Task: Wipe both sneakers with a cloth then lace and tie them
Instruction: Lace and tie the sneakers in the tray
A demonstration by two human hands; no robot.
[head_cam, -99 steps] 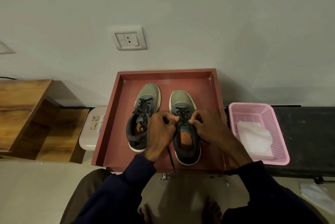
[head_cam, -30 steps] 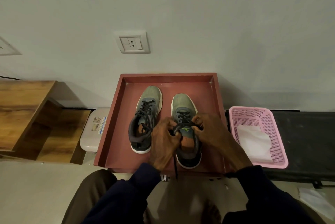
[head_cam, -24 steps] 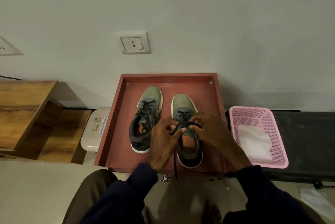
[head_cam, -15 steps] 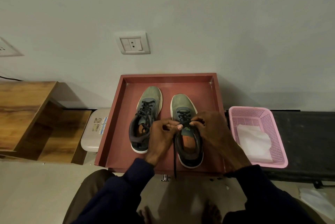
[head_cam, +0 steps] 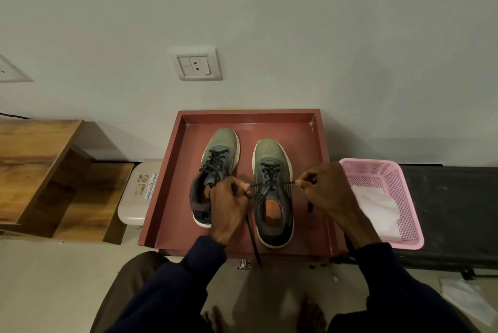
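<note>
My hands have drawn apart. The left hand (head_cam: 229, 203) and right hand (head_cam: 323, 190) each pinch the lace (head_cam: 253, 241), now taut across the sneaker (head_cam: 269, 155) on the right half of the tray (head_cam: 172, 198). I judge the knot is cinching. The other sneaker (head_cam: 223, 141), on the tray's left, looks laced.

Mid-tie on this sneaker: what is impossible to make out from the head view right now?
1. Knot on the sneaker being tied: head view; dark lace on dark tongue, too small to judge.
2. Whether the other sneaker is tied: head view; left hand covers its top eyelets.
3. Pink basket, near-left wall: head view; right hand and wrist cover it.
</note>
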